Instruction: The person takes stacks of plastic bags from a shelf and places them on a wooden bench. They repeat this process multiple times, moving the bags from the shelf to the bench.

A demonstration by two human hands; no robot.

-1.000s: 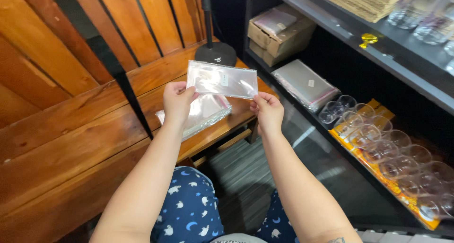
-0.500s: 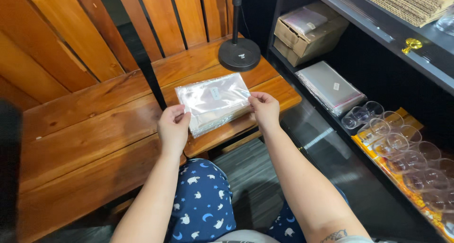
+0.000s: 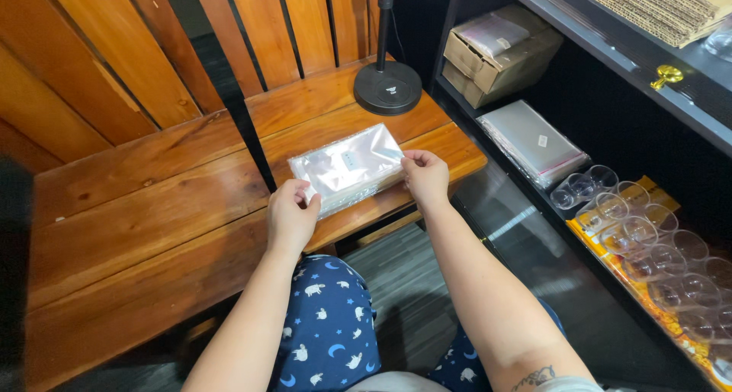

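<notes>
A wooden bench (image 3: 137, 232) of broad planks fills the left of the view, backed by slanted wooden slats (image 3: 114, 56). The left hand (image 3: 291, 216) is closed in a pinch on the near left corner of a stack of clear plastic bags (image 3: 347, 167), which is laid flat on the bench's right end, close to its front edge. The stack's right edge is gripped by the right hand (image 3: 425, 177), fingers curled over it and thumb on top. Behind the stack, a round black stand base (image 3: 387, 88) with an upright pole is set on the bench. Further right, on a dark lower shelf (image 3: 488, 209), an open cardboard box (image 3: 499, 56) is seen with wrapped packets lying in it, and nearer the viewer a flat pack of clear bags (image 3: 532, 142) is laid. At the far right, rows of clear plastic cups (image 3: 648, 243) are held on a yellow tray; whether anything is in the cups cannot be told. Blue patterned trousers (image 3: 328, 331) are seen below.
</notes>
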